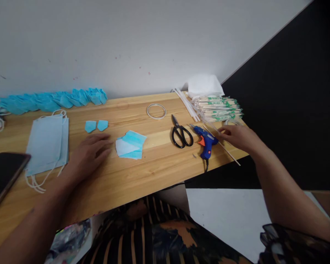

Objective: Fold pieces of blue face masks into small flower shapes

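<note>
My left hand rests on the table with its fingers stretched out, holding nothing. Beyond its fingertips lie two small blue pointed pieces of mask fabric, and to its right are several cut pieces in blue and white. At the right, my right hand has thumb and fingers drawn together in a pinch beside the grip end of a blue glue gun. A thin pale strip meets the fingertips; whether they hold it is unclear. A thin wooden stick passes by the glue gun, under my right hand.
Black-handled scissors and a pale ring lie mid-table. Behind are white glue sticks and wrapped chopsticks. Face masks, a phone and a row of folded blue pieces occupy the left.
</note>
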Available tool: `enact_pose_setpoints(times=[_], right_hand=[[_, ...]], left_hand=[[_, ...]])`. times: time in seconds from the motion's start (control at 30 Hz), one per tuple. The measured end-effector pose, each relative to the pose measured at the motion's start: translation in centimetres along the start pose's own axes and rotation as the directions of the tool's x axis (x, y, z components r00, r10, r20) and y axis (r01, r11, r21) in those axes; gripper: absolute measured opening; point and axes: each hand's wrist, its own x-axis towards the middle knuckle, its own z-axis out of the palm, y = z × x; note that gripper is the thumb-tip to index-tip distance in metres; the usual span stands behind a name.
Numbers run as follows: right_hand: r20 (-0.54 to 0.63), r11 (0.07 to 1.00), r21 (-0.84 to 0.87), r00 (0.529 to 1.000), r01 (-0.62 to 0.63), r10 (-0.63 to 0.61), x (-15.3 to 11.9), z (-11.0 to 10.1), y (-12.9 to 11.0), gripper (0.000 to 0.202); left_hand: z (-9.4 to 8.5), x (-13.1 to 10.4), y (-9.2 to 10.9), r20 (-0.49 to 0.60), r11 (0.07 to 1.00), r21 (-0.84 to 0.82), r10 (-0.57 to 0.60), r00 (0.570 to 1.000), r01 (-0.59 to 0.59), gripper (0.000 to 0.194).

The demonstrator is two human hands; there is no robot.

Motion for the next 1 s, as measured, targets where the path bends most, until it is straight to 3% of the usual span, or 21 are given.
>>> enact_pose_setpoints(times=[0.1, 0.2, 0.4, 0.5, 0.8, 0.9, 1.0], right_hand=[[0.057, 1.000, 0.001, 0.998, -0.009, 0.009, 0.7, 0.4, 0.3, 0.025], [0.017, 0.999, -0.041, 1.000, 0.005, -0.004, 1.4, 0.3, 0.1, 0.028], [-0.016, 0.978, -0.187, 0.995, -0.096, 0.095, 2.5, -0.5, -2.2, 0.035], [-0.037, 0.977, -0.198, 0.997, -0.079, 0.073, 3.3, -0.6, -3.4, 0.043], [-0.077, 1.000, 0.015, 0.997, 0.010, -0.009, 4.5, -1.0, -3.0, 0.035], [-0.145, 0.999, 0.049, 0.989, 0.018, -0.011, 5.7, -1.6, -3.4, 0.032], [-0.162, 0.999, 0.012, 0.986, 0.037, -0.035, 7.0, -2.3, -4.4, 0.046]], left_hand=[[0.0, 0.0, 0.0, 0.001, 1.000, 0.001, 0.003, 1.000, -0.003, 0.041], [-0.1, 0.0, 0.1, 0.002, 1.000, 0.004, 0.004, 1.000, -0.004, 0.041], [-0.1, 0.0, 0.3, -0.011, 1.000, -0.008, 0.015, 1.000, -0.015, 0.042], [-0.2, 0.0, 0.3, -0.011, 1.000, -0.004, 0.012, 1.000, -0.012, 0.041], [0.1, -0.1, -0.1, -0.004, 1.000, -0.005, 0.023, 1.000, -0.023, 0.041], [0.1, -0.1, -0.1, -0.003, 1.000, 0.003, 0.022, 1.000, -0.022, 0.042], [0.0, -0.2, -0.1, 0.005, 1.000, 0.012, 0.020, 1.000, -0.020, 0.042]])
